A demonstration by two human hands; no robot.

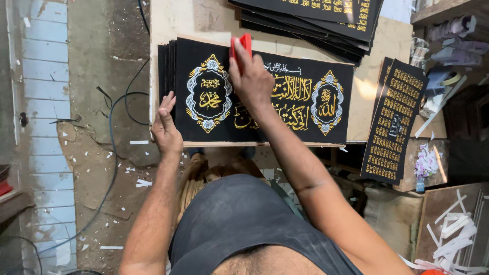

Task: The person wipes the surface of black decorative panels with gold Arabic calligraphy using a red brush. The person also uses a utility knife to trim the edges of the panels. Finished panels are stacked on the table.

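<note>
At the tabletop's [173, 20] near edge, the right hand [250, 76] grips a red tool [241, 45] on the black embroidered panel [265, 99]; the left hand [166, 127], fingers straight, steadies the panel's left edge.

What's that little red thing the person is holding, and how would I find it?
Start at the wooden worktable and find the wide black embroidered panel with gold lettering on the front stack. The right hand presses on its top edge, gripping a small red tool. It is the only bright red piece among the black-and-gold panels.

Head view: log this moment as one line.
left hand: flat on stack's left edge | right hand: holds red tool on top black embroidered panel | worktable
</note>
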